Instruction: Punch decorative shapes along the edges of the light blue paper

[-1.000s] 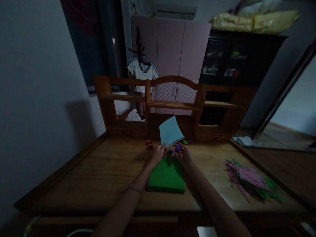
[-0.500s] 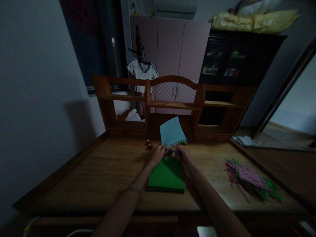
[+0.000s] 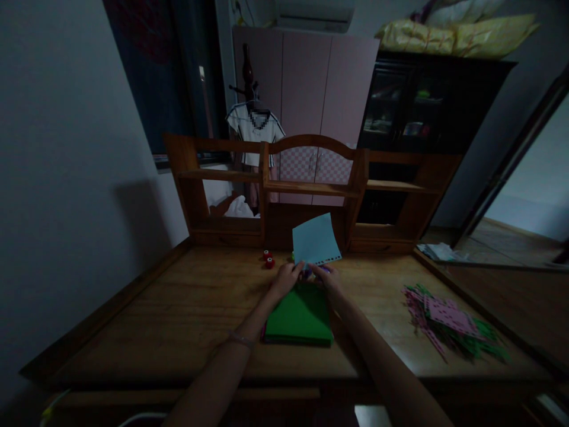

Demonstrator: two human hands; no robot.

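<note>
head view: both hands (image 3: 311, 277) meet, pinching blue paper (image 3: 315, 239) upright.

1. Bedroom or study in a home, dimly lit.
2. Centre of the frame: wooden desk (image 3: 178, 308) with a low shelf hutch (image 3: 311, 190) along its back edge.
3. Upper centre: pink wardrobe (image 3: 306, 101), an air conditioner (image 3: 315, 13) mounted above it.
4. Left of the wardrobe: coat stand (image 3: 248, 77) carrying a white shirt (image 3: 254, 133) on a hanger.
5. Upper right: dark glass-fronted cabinet (image 3: 413, 107), folded yellow bedding (image 3: 457, 35) piled on top.
6. Upper left: dark window (image 3: 178, 77) in a plain wall.
7. Far right: open doorway (image 3: 528, 196) onto a wooden floor.
</note>
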